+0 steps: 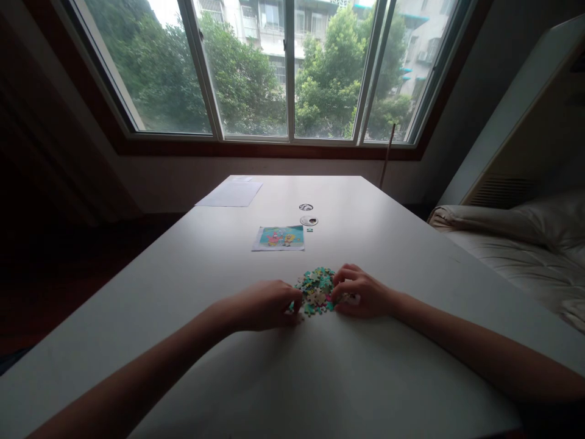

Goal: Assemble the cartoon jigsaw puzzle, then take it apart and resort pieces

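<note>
A heap of jigsaw puzzle pieces [319, 285], mostly green with some beige, pink and yellow, lies on the white table [205, 268]. At the heap's left edge is my left hand [274, 303], its fingers curled down and closed by a few pieces. What they hold, if anything, is hidden. My right hand [361, 291] rests against the heap's right side with its fingers bent and apart, touching pieces. A small picture sheet [280, 238] with cartoon characters on it lies just beyond the heap.
One small puzzle piece [309, 230] lies beside the picture sheet. Behind it are two round discs, a nearer one [309, 221] and a farther one [306, 207]. White paper [231, 194] lies at the table's far left. A pale sofa [498, 244] stands to the right.
</note>
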A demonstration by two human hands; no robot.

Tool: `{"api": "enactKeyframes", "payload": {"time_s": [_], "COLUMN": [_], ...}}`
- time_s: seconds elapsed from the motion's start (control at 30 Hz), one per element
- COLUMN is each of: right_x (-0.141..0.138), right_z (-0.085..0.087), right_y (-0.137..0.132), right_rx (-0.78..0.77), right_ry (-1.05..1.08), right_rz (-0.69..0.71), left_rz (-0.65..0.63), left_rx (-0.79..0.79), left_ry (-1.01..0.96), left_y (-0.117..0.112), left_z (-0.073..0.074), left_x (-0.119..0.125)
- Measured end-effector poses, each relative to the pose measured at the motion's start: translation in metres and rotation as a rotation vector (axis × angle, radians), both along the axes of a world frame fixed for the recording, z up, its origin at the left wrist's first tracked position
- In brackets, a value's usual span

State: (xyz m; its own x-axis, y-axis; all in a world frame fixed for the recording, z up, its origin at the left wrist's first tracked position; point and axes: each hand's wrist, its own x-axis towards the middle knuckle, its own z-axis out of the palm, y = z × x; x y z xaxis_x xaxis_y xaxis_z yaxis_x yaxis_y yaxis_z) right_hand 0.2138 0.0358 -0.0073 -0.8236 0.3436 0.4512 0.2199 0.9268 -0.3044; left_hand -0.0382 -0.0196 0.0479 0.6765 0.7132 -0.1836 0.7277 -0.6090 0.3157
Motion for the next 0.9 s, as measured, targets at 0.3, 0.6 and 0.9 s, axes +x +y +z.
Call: {"api": "enactKeyframes", "payload": {"time_s": [0.3,0.6,0.9], "right_x": [-0.001,0.001,-0.005], "right_z": [0.003,0.018,0.032], "right_y": [-0.006,-0.008,-0.009], "right_rx": [-0.007,-0.299,-0.394], "right_ry": [-0.087,-0.279,-0.193], "right_rz": [0.047,-0.042,-0.03], "left_rz": [-0.004,-0.024,-0.006], "left_rx": [0.072,0.092,0.107], "left_ry": [-0.016,-0.068,-0.332], "left_y": [0.0,-0.002,0.003], "left_z": [-0.002,-0.001,-0.012], "left_x": [0.002,0.005,0.013]}}
